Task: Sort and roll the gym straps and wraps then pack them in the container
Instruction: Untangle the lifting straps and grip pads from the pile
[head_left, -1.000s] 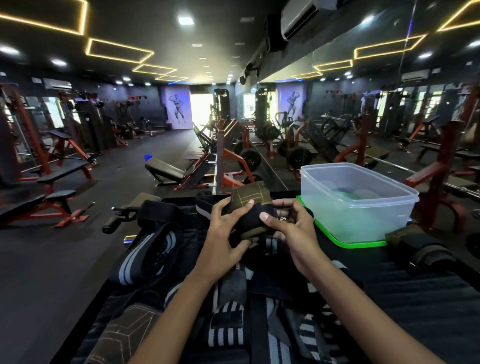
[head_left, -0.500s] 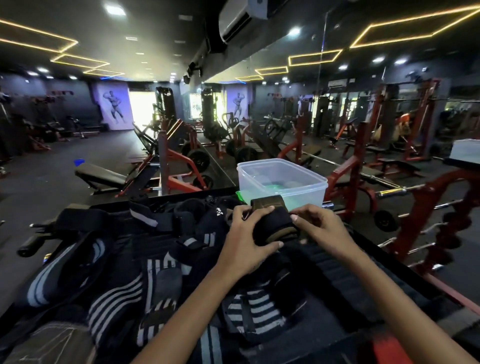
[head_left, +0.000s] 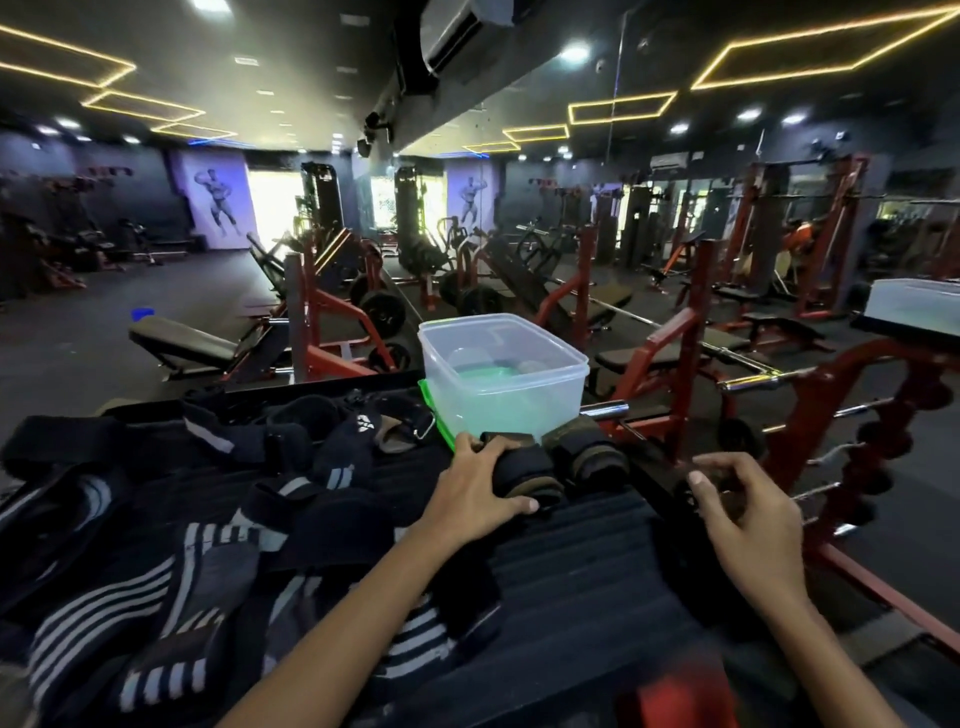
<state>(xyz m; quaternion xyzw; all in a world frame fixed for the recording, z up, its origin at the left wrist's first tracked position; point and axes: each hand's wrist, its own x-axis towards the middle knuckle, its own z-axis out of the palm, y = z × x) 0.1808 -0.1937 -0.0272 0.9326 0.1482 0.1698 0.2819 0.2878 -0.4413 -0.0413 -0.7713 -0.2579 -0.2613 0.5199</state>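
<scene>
Head view showed the left hand (head_left: 475, 496) clamped over a rolled wrap (head_left: 524, 470), pressing it onto the black ribbed mat (head_left: 571, 561) just beside a second roll (head_left: 589, 454), both near the clear container (head_left: 501, 371). The right hand (head_left: 748, 517) hovered apart to the right, fingers loosely curled round nothing I could see. I judged the roll could spring loose once the grip eased, since nothing visibly fastened its tail, or tumble off the mat's far edge. Unrolled straps (head_left: 171, 545) lay heaped at left. What sat inside the container was blurred, and the left palm hid the wrap's near side.
</scene>
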